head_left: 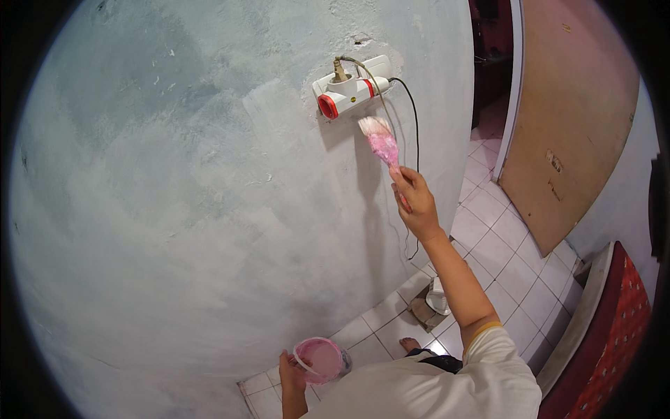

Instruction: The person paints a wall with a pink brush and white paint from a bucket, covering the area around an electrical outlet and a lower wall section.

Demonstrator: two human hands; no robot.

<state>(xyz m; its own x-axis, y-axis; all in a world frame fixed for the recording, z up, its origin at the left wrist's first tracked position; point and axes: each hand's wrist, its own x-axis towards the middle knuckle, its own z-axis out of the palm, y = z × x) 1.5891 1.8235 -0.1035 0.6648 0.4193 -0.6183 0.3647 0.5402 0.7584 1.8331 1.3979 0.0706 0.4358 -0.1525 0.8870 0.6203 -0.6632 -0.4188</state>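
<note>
Right hand (417,206): reaches far along the pale grey-blue wall (202,202), thumb and fingers pinching the handle of a paintbrush (384,146). Brush head coated pink, bristle ends whitish, pointing far and slightly left. Position of brush: in front of the wall, just to the near side of the white-and-red socket adapter (353,98) and apart from it. Contact between bristles and wall: cannot tell.

Left hand (293,375): at the near edge of the scene, at the left side of a pink bucket (343,357). Fingers curled on the rim beside the white bail handle; some finger positions hidden. Pinkish liquid inside the bucket. Whether the bucket also rests on anything: cannot tell.

Wall surface patchy, with rough spots around the adapter. A tan plug (339,70) sits in the adapter; a dark cord (417,133) leaves its right end and hangs down toward the near side.

Right of the wall: white tiled floor (492,241), a brown door panel (569,119) on the far right, and a red patterned mattress (614,342) on the near right. A bare foot (410,343) shows right of the bucket.
</note>
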